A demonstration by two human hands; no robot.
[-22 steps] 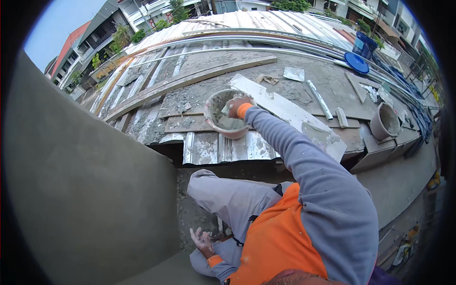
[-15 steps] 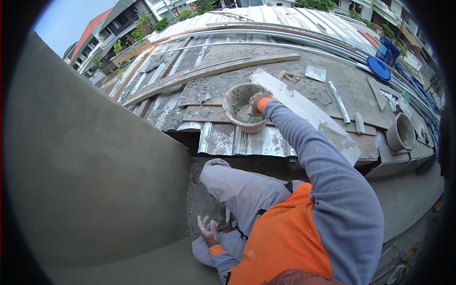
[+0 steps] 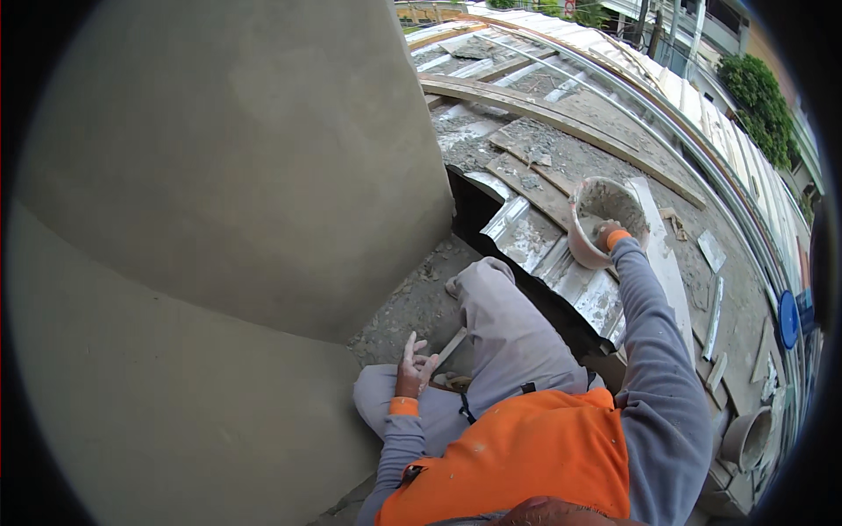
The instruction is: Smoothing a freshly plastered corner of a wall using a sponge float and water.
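Note:
My right hand [image 3: 609, 233] reaches over the near rim into a pale bucket [image 3: 585, 249] crusted with grey mortar. Its fingers are closed, but what they grip is mostly hidden inside. The bucket stands at the edge of the metal roofing sheets. My left hand [image 3: 410, 368], spotted with mortar, is raised above my bent leg with its fingers apart and nothing in it. Close beside it is a narrow light strip [image 3: 451, 345] leaning near my leg.
Smooth grey plastered walls [image 3: 263, 158] fill the left side. A dark gap [image 3: 478, 203] runs along the roofing edge. Long planks [image 3: 561, 123], a white board [image 3: 664, 254], metal pipes and a blue lid [image 3: 788, 319] lie beyond. A second bucket [image 3: 745, 437] is tipped at the right.
The view has swung left, so the bucket and roof sit further right. My left hand has risen slightly, fingers still apart. My right hand stays in the bucket.

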